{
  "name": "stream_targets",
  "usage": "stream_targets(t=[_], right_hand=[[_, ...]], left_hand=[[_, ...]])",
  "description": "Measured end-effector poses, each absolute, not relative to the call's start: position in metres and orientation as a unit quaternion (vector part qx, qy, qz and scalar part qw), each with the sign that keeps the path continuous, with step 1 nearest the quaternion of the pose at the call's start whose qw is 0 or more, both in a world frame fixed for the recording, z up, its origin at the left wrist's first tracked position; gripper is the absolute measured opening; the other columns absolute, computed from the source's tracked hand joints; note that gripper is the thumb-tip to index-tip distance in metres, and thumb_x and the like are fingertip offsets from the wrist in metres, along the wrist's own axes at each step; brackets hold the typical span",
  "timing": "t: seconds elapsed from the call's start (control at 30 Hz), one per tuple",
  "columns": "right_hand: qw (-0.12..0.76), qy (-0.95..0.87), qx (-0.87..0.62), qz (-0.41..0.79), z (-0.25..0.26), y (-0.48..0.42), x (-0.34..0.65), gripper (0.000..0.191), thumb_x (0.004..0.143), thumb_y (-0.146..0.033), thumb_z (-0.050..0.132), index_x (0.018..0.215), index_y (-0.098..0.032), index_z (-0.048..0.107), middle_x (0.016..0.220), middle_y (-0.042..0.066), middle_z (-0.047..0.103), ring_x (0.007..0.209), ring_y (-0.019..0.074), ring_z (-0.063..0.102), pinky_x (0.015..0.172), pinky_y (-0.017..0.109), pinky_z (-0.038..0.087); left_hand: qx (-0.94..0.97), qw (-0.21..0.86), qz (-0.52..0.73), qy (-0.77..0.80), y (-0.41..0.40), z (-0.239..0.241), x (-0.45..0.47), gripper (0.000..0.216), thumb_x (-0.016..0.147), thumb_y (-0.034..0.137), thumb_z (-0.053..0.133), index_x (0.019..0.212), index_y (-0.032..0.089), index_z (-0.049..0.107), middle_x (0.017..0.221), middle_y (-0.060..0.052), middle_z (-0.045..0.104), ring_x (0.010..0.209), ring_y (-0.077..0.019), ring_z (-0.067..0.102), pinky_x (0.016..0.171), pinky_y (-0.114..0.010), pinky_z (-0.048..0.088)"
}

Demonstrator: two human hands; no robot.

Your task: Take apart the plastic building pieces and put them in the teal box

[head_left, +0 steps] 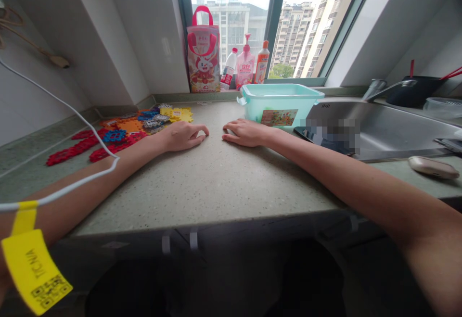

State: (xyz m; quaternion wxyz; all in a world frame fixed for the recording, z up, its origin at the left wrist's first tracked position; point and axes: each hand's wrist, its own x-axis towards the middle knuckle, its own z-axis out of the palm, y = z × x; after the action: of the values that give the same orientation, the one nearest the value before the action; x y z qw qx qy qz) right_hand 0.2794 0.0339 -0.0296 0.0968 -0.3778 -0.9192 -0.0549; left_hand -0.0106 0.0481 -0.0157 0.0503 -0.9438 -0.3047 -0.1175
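Both my forearms stretch out over a speckled grey-green countertop (pixel 202 182). My left hand (pixel 184 135) rests on the counter with its fingers loosely curled, holding nothing. My right hand (pixel 245 132) lies palm down a short way to its right, fingers stretched flat, also holding nothing. The fingertips of the two hands almost meet. Just left of my left hand lies a spread of flat plastic puzzle tiles (pixel 119 134) in red, blue, orange and yellow. A mint-green plastic tub (pixel 277 103) stands right behind my right hand.
A steel sink (pixel 378 129) with a faucet (pixel 382 88) lies to the right, a soap bar (pixel 433 167) near its front edge. On the window ledge stand a pink gift bag (pixel 203 52) and three bottles (pixel 245 67). A white cable (pixel 65 105) crosses my left arm.
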Motion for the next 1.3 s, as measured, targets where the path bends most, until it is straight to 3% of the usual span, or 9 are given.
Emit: stream_targets(t=[1.3], right_hand=[[0.089, -0.916, -0.388, -0.051, -0.0275, 0.0319, 0.2786, 0.05, 0.111, -0.053, 0.043, 0.131, -0.015, 0.069, 0.131, 0.019, 0.073, 0.119, 0.0291, 0.068, 0.108, 0.043, 0.047]], left_hand=[[-0.943, 0.039, -0.116, -0.308, 0.045, -0.0126, -0.0105, 0.034, 0.099, 0.037, 0.056, 0.124, 0.022, 0.074, 0.069, 0.001, 0.062, 0.057, -0.0135, 0.051, 0.062, -0.028, 0.035]])
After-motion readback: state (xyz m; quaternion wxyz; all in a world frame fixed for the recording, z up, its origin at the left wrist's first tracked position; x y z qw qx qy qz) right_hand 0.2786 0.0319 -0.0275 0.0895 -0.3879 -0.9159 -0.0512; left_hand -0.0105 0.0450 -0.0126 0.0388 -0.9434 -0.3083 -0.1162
